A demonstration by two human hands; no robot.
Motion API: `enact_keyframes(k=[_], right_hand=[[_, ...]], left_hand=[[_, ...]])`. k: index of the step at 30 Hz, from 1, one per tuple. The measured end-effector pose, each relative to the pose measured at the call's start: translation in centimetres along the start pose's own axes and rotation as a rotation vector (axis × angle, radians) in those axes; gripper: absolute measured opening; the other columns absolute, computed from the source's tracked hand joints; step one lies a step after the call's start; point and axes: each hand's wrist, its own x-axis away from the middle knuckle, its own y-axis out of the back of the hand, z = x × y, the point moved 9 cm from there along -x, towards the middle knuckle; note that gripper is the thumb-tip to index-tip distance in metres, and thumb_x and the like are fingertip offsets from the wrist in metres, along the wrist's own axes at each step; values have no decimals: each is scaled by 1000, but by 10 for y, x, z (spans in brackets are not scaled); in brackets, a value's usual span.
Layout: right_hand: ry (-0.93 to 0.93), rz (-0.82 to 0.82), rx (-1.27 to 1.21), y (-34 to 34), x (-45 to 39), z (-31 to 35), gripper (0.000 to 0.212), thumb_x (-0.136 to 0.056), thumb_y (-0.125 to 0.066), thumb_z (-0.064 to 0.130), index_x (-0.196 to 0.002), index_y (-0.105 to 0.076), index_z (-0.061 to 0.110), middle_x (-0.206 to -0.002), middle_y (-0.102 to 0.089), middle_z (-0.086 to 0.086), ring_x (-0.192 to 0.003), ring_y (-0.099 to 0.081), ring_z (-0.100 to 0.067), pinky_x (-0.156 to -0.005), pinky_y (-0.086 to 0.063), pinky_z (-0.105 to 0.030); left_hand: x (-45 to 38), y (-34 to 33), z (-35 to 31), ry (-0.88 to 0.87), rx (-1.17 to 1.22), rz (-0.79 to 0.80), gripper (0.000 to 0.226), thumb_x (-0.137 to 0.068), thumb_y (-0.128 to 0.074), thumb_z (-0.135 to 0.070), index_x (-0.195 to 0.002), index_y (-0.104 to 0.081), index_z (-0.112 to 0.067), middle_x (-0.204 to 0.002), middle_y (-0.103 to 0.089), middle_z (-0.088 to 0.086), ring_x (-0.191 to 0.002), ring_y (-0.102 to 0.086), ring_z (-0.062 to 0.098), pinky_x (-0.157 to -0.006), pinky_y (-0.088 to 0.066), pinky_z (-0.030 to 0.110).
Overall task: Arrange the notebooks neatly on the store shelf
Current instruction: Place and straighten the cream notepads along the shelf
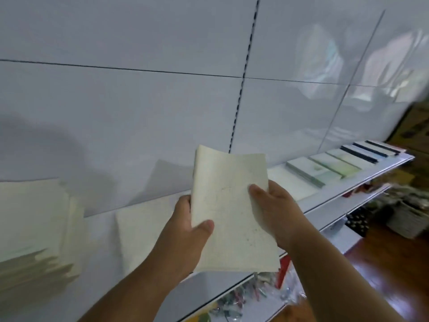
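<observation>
Both hands are gripping one pale notebook (232, 205) in the air above the front edge of the white shelf (325, 205). The left hand (185, 233) is pinching its lower left edge with the thumb on the cover, while the right hand (274, 210) is clamping its right side, thumb on top. The notebook is bending at its far corner, so a loose grip could be letting the soft cover fold or slip. At the shelf's left end a blurred stack of notebooks (39, 228) is leaning unevenly; a nudge might topple it. Towards the right end, a row of notebooks (325, 168) is lying flat, and a careless slide could push them crooked.
</observation>
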Motion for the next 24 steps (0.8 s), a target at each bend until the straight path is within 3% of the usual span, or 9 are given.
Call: enact_keyframes(k=[2, 6, 10, 12, 15, 18, 21, 24], right_hand=[[-20, -1, 32, 43, -23, -23, 21, -101, -50, 24, -91, -63, 11, -85, -64, -15, -80, -67, -37, -82, -57, -51], [-80, 52, 78, 109, -75, -62, 23, -100, -50, 31, -103, -63, 13, -92, -68, -18, -90, -71, -38, -86, -57, -53], [-137, 73, 155, 148, -143, -103, 28, -93, -50, 41, -101, -63, 18, -90, -69, -8, -84, -71, -28, -75, -59, -42], [-180, 90, 171, 162, -178, -127, 27, -89, -52, 41, -97, -61, 18, -86, -64, -6, -79, -65, -25, -72, -54, -37], [-225, 54, 227, 191, -227, -159, 26, -93, -49, 36, -102, -60, 15, -93, -61, -8, -83, -59, -25, -76, -49, -37], [-267, 33, 299, 219, -268, -178, 29, -94, -42, 30, -107, -59, 10, -96, -60, -16, -83, -57, -29, -74, -46, -36], [-222, 54, 469, 240, -308, -179, 16, -95, -45, 21, -91, -55, 9, -85, -57, -9, -72, -53, -23, -63, -41, -29], [-121, 92, 660, 248, -355, -180, 28, -93, -52, 21, -68, -45, 13, -67, -49, -1, -58, -45, -18, -53, -33, -27]], left_hand=[[-17, -52, -4, 18, 9, 11, 24, -95, -58, -18, -102, -46, -38, -99, -60, -20, -88, -58, -2, -65, -42, 19], [-52, -139, -13, 58, 0, 43, 30, -95, -57, -20, -119, -42, -32, -102, -59, -15, -90, -58, 1, -65, -43, 19], [-94, -192, -1, 150, 24, 17, 6, -99, -47, -22, -104, -50, -22, -95, -62, 4, -81, -57, 13, -62, -40, 27], [-120, -217, 9, 177, 10, 39, 8, -100, -44, -21, -96, -49, -16, -89, -59, 12, -75, -52, 20, -63, -36, 31], [-164, -255, 21, 226, -95, 139, 9, -95, -45, -22, -93, -50, -15, -83, -57, 9, -68, -50, 21, -59, -39, 31], [-203, -290, 21, 231, -160, 198, 7, -92, -53, -22, -95, -54, -15, -89, -63, 9, -67, -60, 23, -53, -48, 29], [-232, -318, 18, 215, -217, 168, 11, -92, -59, -25, -94, -57, -14, -84, -67, 6, -66, -68, 25, -55, -56, 33], [-261, -340, 23, 227, -292, 111, 14, -90, -62, -27, -90, -59, -14, -78, -70, 5, -63, -70, 23, -63, -60, 40]])
